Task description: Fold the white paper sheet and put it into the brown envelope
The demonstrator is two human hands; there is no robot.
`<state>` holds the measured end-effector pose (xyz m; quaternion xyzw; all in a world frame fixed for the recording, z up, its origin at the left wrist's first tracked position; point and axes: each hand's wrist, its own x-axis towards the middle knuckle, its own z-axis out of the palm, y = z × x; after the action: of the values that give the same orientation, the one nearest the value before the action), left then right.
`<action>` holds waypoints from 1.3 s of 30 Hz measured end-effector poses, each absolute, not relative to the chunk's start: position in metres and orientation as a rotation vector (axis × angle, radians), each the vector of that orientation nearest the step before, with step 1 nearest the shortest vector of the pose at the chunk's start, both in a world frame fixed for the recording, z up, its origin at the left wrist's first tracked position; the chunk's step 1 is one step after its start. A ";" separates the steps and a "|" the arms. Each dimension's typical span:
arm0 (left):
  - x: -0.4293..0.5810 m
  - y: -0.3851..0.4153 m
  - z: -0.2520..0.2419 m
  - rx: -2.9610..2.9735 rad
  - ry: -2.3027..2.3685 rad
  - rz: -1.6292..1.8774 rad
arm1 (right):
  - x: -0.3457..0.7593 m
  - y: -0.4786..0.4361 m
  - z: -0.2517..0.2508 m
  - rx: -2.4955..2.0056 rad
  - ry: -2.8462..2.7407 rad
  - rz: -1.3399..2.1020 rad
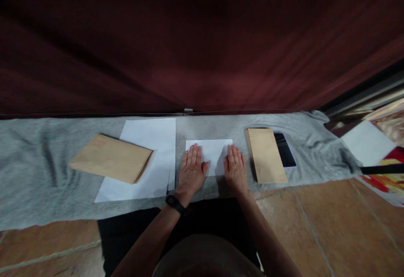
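Note:
A small white sheet of paper (216, 153), perhaps folded, lies on the grey cloth in front of me. My left hand (192, 170) rests flat on its left part, fingers stretched forward, a black band on the wrist. On its right edge lies my right hand (235, 167), also flat with the fingers extended. To the left, larger white sheets (150, 132) lie partly under a stack of brown envelopes (110, 157). Right of my right hand is another pile of brown envelopes (268, 155).
A dark-screened phone (285, 150) sits partly beneath the right envelopes. The grey cloth (41, 151) covers a long narrow surface against a dark red curtain (202, 58). At far right are a white sheet (368, 142) and a colourful printed item (385, 184). Tiled floor (293, 222) shows below.

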<state>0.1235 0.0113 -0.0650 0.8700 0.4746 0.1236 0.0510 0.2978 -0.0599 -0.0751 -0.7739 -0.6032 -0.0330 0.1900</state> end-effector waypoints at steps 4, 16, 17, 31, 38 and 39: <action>0.123 0.012 -0.063 2.650 1.438 0.348 | 0.273 -0.055 -0.070 -2.010 -1.869 0.055; 0.123 0.011 -0.062 2.644 1.437 0.317 | 0.281 -0.065 -0.071 -2.085 -1.925 0.027; 0.123 0.011 -0.062 2.643 1.438 0.314 | 0.282 -0.065 -0.072 -2.093 -1.919 0.019; 0.146 -0.001 -0.058 2.773 1.009 0.230 | 0.281 -0.068 -0.071 -2.092 -1.956 -0.008; 0.151 0.021 -0.058 2.777 0.994 0.245 | 0.281 -0.068 -0.069 -2.077 -1.951 -0.023; 0.152 0.025 -0.057 2.777 0.991 0.246 | 0.282 -0.068 -0.069 -2.073 -1.959 -0.022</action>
<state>0.1524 0.0247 -0.0574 0.9347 0.3334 0.0827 0.0911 0.2817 -0.0678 -0.0686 -0.7191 -0.6797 -0.0076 0.1442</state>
